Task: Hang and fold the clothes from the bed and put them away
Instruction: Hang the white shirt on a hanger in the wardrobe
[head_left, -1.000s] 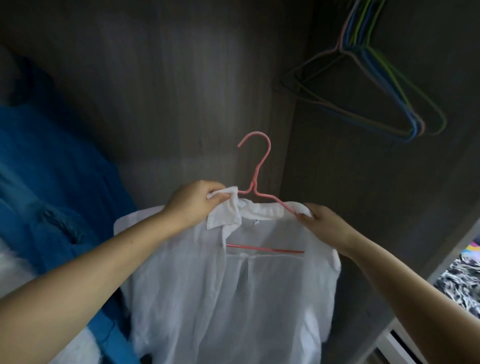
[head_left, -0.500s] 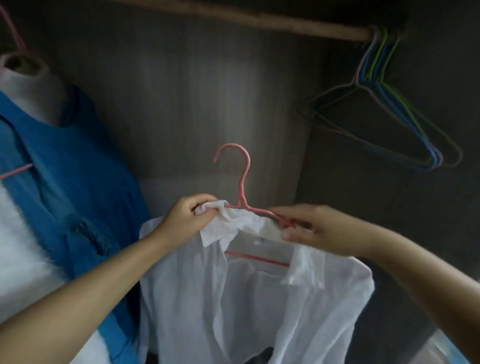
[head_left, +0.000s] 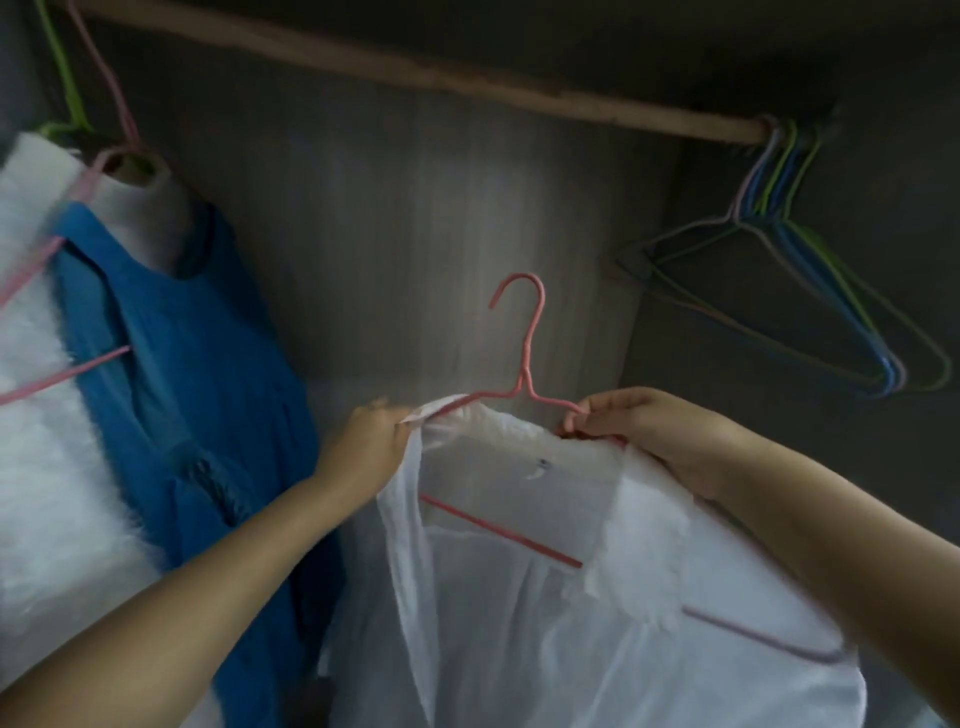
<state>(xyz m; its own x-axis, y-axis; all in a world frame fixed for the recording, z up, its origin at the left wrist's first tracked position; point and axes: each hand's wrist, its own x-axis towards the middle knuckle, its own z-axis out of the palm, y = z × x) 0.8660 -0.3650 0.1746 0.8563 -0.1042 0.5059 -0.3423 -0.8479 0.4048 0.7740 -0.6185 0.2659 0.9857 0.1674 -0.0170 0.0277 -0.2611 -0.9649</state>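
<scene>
While the white shirt (head_left: 545, 597) sits draped on the pink hanger (head_left: 524, 374), both hands are at its shoulders: the left hand (head_left: 371, 447) has its fingers curled round the collar edge and the left arm of the wire, and the right hand (head_left: 639, 426) pinches the right arm of the wire just beside the neck. The hook points up and left, well below the wooden rail (head_left: 415, 73), which runs left-right above and farther in. I'd guess a lift up and away lands it in the bare stretch between the blue garment (head_left: 197, 364) and the empty hangers (head_left: 810, 291), right hand being nearer the hook.
</scene>
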